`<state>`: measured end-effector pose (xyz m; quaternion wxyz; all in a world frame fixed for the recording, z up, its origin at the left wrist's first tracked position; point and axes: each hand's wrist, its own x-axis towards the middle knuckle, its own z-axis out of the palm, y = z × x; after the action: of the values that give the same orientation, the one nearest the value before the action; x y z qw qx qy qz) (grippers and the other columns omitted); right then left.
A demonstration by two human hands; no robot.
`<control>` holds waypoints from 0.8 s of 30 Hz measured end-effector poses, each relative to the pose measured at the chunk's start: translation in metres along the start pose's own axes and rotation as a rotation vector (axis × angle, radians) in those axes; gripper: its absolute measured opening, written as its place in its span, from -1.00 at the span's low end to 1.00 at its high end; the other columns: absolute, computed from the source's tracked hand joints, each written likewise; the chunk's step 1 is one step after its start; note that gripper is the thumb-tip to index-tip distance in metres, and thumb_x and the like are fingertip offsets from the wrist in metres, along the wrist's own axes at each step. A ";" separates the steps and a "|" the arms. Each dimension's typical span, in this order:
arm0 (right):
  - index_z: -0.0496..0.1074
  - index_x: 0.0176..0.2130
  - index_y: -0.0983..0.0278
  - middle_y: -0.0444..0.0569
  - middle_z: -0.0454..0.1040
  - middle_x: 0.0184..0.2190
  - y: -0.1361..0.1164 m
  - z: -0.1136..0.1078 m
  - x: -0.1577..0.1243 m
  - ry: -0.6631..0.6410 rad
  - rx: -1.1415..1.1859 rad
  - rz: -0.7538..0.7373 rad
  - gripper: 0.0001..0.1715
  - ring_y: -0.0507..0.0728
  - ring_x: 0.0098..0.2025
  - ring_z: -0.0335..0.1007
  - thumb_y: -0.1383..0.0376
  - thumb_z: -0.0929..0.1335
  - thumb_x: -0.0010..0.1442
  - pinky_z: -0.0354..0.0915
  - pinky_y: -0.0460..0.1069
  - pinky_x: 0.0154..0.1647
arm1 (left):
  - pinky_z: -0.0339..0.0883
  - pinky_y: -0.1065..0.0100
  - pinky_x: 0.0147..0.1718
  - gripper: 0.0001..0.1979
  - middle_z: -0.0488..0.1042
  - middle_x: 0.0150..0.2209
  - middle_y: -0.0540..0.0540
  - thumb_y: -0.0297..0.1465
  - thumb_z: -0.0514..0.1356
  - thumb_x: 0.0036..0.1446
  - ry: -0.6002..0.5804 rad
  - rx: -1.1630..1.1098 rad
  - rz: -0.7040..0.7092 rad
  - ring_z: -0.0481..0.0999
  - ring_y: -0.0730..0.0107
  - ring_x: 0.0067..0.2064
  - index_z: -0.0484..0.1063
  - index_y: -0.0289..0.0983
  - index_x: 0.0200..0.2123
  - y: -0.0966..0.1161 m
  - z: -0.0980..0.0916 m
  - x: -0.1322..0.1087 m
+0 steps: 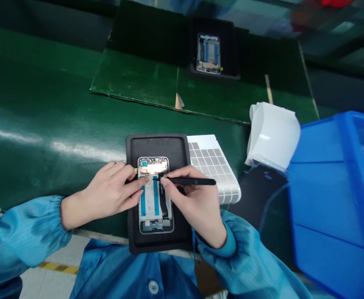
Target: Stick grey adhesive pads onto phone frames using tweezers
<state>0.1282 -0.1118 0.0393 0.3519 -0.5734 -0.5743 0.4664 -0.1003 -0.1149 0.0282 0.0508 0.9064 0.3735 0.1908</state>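
Note:
An opened phone [150,203] with its circuit board and blue strips exposed lies in a black tray [182,232] at the table's front edge. My right hand [197,199] is closed round black tweezers [196,181], their tips over the phone just below the circuit board. From the left, my left hand [113,189] reaches onto the phone, index fingertip touching it close to the tweezer tips. Its other fingers are partly bent at the phone's left edge, and I see nothing held in them. A black flex cable [163,201] runs down the phone's right side.
Right of the tray lies a sheet of grey square stickers [211,160], curled at its end. Beyond it are a white curled sheet [272,133] and a large blue bin [321,187]. At the back, another black tray [231,54] holds a second opened phone [208,54].

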 end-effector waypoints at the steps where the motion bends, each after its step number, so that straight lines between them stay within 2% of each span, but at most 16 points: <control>1: 0.49 -0.29 0.20 -0.10 0.55 -0.40 0.000 0.000 0.000 0.008 0.016 -0.003 -0.88 0.10 -0.38 0.53 0.26 0.49 0.16 0.46 -0.01 -0.38 | 0.19 0.24 -0.38 -0.72 0.38 -0.31 -0.13 -0.32 0.13 0.29 -0.015 0.012 0.003 0.30 0.25 -0.32 0.50 -0.28 0.00 0.001 0.000 0.000; 6: 0.48 -0.31 0.20 -0.10 0.53 -0.41 0.002 0.002 0.002 0.049 0.080 -0.013 -0.88 0.09 -0.37 0.52 0.26 0.49 0.16 0.46 -0.01 -0.37 | 0.23 0.16 -0.25 -0.66 0.43 -0.11 -0.23 -0.38 0.14 0.27 -0.119 0.078 0.021 0.36 0.11 -0.16 0.43 -0.27 0.09 0.004 -0.003 0.002; 9: 0.48 -0.31 0.20 -0.09 0.54 -0.40 0.004 0.003 0.003 0.042 0.104 -0.009 -0.87 0.10 -0.37 0.53 0.25 0.49 0.15 0.48 0.01 -0.35 | 0.22 0.18 -0.23 -0.68 0.43 -0.13 -0.21 -0.35 0.16 0.27 -0.125 0.051 0.035 0.36 0.13 -0.16 0.43 -0.23 0.08 0.001 -0.004 0.002; 13: 0.47 -0.31 0.20 -0.09 0.53 -0.42 0.004 0.003 0.003 0.043 0.098 -0.005 -0.86 0.10 -0.38 0.52 0.23 0.48 0.15 0.47 0.01 -0.36 | 0.18 0.23 -0.26 -0.73 0.42 -0.22 -0.13 -0.25 0.20 0.28 -0.051 -0.022 0.107 0.34 0.23 -0.21 0.48 -0.20 -0.01 -0.006 -0.003 -0.001; 15: 0.47 -0.32 0.20 -0.10 0.53 -0.43 0.003 0.002 0.003 0.049 0.087 -0.006 -0.87 0.10 -0.39 0.52 0.24 0.48 0.15 0.46 0.01 -0.38 | 0.16 0.25 -0.26 -0.76 0.43 -0.25 -0.10 -0.27 0.22 0.27 -0.028 -0.039 0.139 0.33 0.27 -0.23 0.50 -0.20 -0.04 -0.007 -0.002 -0.002; 21: 0.47 -0.32 0.21 -0.10 0.52 -0.42 0.002 0.002 0.004 0.046 0.101 -0.010 -0.88 0.10 -0.37 0.52 0.26 0.47 0.15 0.45 0.00 -0.37 | 0.17 0.23 -0.25 -0.74 0.46 -0.20 -0.13 -0.28 0.21 0.29 -0.078 -0.037 0.157 0.34 0.24 -0.20 0.47 -0.18 0.02 -0.009 -0.004 -0.002; 24: 0.47 -0.32 0.21 -0.10 0.52 -0.42 0.001 0.003 0.004 0.045 0.103 -0.009 -0.88 0.09 -0.38 0.51 0.26 0.47 0.15 0.44 0.00 -0.39 | 0.18 0.23 -0.27 -0.75 0.45 -0.22 -0.12 -0.29 0.20 0.29 -0.042 -0.034 0.165 0.34 0.25 -0.22 0.47 -0.21 0.00 -0.008 -0.005 -0.001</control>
<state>0.1256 -0.1082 0.0371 0.3958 -0.5621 -0.5443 0.4807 -0.1085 -0.1102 0.0306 0.0582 0.9369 0.2930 0.1817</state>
